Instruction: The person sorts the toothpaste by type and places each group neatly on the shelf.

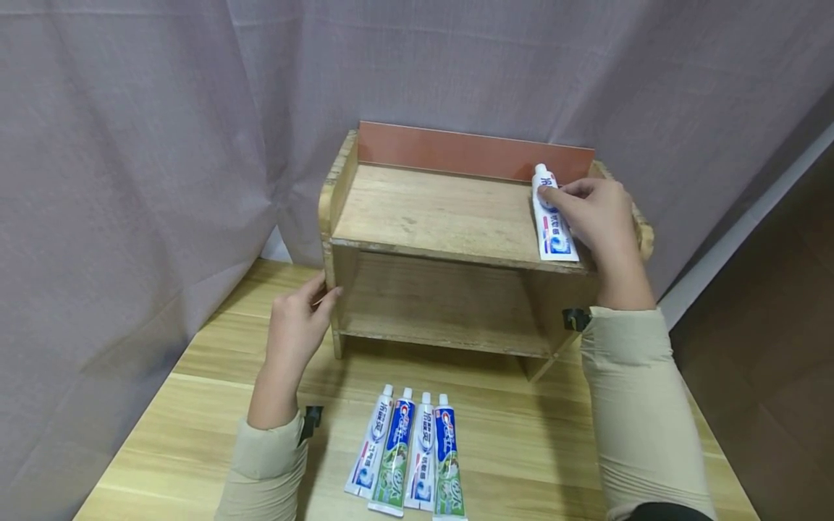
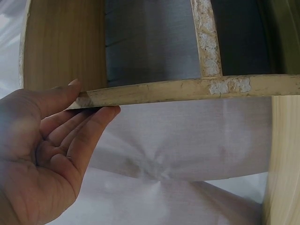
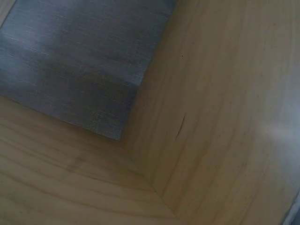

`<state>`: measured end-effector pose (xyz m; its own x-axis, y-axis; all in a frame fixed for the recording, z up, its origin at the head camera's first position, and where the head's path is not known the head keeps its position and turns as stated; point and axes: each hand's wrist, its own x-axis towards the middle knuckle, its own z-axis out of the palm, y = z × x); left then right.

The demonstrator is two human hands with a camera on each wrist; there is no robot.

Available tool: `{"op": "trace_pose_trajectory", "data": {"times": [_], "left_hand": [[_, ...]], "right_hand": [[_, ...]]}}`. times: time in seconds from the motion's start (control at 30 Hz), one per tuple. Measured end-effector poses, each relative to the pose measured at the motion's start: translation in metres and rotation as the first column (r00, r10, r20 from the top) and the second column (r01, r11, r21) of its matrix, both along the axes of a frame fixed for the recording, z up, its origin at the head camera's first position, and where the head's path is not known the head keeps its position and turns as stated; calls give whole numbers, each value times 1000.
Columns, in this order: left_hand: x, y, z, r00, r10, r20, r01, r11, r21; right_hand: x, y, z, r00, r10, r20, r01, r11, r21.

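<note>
A two-tier wooden shelf [image 1: 430,213] stands on the table. My right hand [image 1: 604,213] holds a white and blue toothpaste tube [image 1: 556,240] at the right end of the upper tier, cap toward the back; whether the tube's underside touches the board I cannot tell. At the shelf's left side panel [image 1: 329,268], my left hand [image 1: 293,325] pinches the edge between thumb and fingers, as the left wrist view shows on the panel edge [image 2: 154,92]. The right wrist view has only wooden boards and grey cloth, no hand.
Several toothpaste tubes [image 1: 394,463], white-blue and blue-green, lie side by side on the wooden table [image 1: 515,441] in front of the shelf. A reddish-brown strip [image 1: 449,148] lines the upper tier's back. Behind hangs a grey curtain [image 1: 163,145]; a dark brown surface [image 1: 769,325] is at right.
</note>
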<state>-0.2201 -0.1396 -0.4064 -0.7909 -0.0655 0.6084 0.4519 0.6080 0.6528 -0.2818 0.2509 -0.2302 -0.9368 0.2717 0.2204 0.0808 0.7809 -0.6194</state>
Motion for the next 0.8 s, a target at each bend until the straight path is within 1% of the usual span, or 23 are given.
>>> {"op": "trace_pose_trajectory", "data": {"times": [0.37,0.63,0.8], "left_hand": [[-2,3,-1,1000,-12,2,12,1000,16],[-1,5,1,999,-13,29,13,1000,8],[-1,5,1,999,-14,30,14,1000,8]], "right_hand": [[-1,1,-4,1000,4,-18,-4,1000,-10],[1,4,-7,999,-5,-42,5,1000,-2],[1,5,-8,999,-9,-54,9,1000,-14]]}}
